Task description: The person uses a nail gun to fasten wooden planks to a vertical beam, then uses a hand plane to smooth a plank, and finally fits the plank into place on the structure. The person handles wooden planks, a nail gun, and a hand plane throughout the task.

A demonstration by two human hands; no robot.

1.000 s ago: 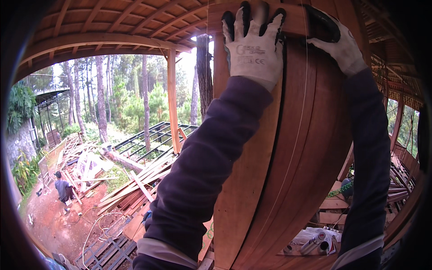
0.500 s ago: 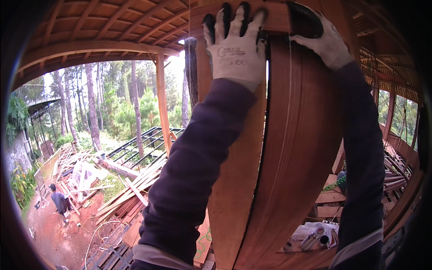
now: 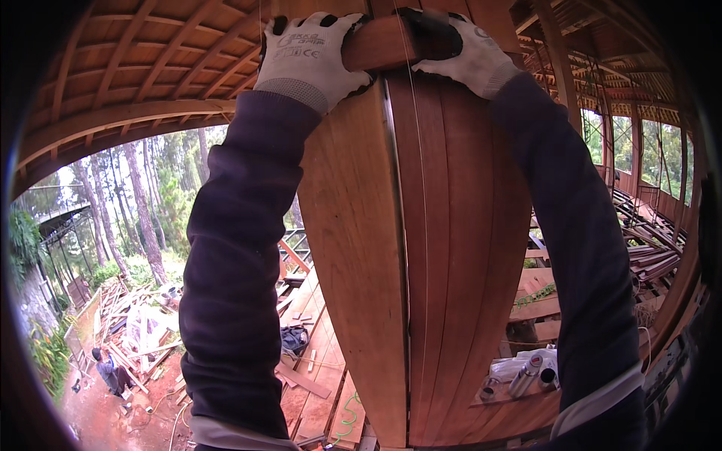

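The left hand [image 3: 307, 56] has gone from splayed flat to curling around the left end of the block [image 3: 382, 43]. The block lies between both hands, across the upright boards [image 3: 459, 173]; the right hand [image 3: 475, 59], half curled, clasps its right end, thumb beneath.

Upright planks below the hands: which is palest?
The wide leftmost plank, below the left hand: it is yellowish-brown, while the planks to its right are redder and darker.
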